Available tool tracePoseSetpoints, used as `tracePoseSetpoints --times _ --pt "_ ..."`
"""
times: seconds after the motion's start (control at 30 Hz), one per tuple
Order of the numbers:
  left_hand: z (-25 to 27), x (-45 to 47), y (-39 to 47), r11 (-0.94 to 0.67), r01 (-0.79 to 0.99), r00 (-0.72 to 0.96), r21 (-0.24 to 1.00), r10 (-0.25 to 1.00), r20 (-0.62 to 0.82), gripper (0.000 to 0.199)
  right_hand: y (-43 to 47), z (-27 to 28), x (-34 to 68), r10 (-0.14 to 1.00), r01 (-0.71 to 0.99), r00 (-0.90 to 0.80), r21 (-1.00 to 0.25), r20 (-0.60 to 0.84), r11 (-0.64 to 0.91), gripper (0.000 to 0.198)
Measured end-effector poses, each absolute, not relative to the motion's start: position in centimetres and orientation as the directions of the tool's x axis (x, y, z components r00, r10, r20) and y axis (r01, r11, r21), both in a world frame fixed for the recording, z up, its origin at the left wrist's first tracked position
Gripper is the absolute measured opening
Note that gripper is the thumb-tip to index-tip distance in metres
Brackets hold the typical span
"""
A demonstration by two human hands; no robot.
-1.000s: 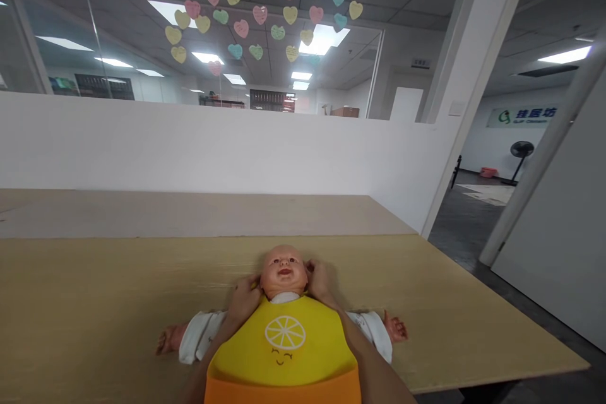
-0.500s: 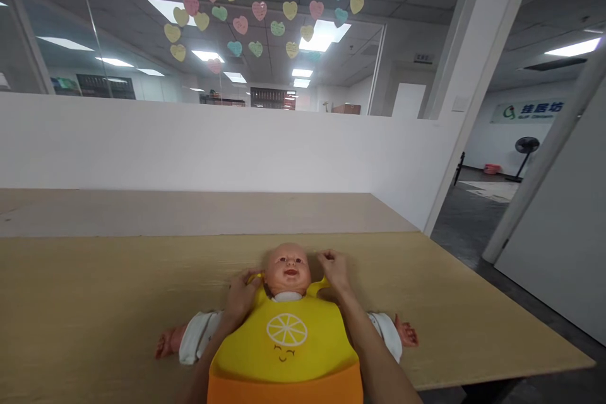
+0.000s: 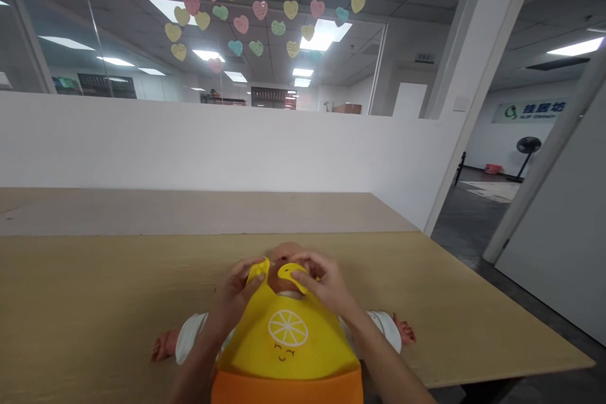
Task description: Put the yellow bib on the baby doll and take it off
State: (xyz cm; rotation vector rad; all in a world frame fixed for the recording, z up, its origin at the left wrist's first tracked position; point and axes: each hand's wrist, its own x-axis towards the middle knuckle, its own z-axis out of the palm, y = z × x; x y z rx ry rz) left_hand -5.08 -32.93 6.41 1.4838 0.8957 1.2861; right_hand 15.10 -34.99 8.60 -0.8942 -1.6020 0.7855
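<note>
Left hand [image 3: 234,293] and right hand [image 3: 326,281], fingers [image 3: 303,278] pinching the two strap ends [image 3: 290,270] of a yellow bib [image 3: 290,363], its front just below the fingers, over a doll [image 3: 281,250], near the desk's [image 3: 473,309] front edge

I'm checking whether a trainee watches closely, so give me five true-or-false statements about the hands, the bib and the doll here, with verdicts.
1. The left hand holds a yellow strap end. True.
2. Only the left hand touches the bib. False: the right hand holds the other strap end of the bib.
3. The doll wears white sleeves. True.
4. The bib is yellow all over. False: its lower part is orange.
5. A white citrus slice is drawn above a smile on the bib. True.
</note>
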Motion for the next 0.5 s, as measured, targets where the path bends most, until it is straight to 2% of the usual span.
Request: tracePoseSetpoints --times 0.07,0.17,0.33,0.5 --pt "7.0 -5.1 -33.6 -0.368 0.003 0.235 0.930 0.904 0.357 0.038 -35.2 9.3 13.8 0.836 0.197 -0.215 -0.816 0.504 0.543 0.028" --pt "7.6 -5.1 -34.4 -0.490 0.150 0.264 0.858 0.857 0.443 0.034 -35.1 9.7 12.9 0.789 0.217 -0.257 -0.762 0.559 0.611 0.027" --pt "8.1 -4.6 -35.2 -0.586 0.291 0.273 0.756 0.808 0.522 0.045 -35.3 9.9 12.7 0.782 0.188 -0.328 -0.774 0.530 0.604 0.022" --pt "8.3 -4.7 -35.7 -0.592 0.419 0.130 0.689 0.790 0.599 0.045 -35.4 10.9 13.5 0.830 0.245 -0.153 -0.793 0.536 0.557 0.024"
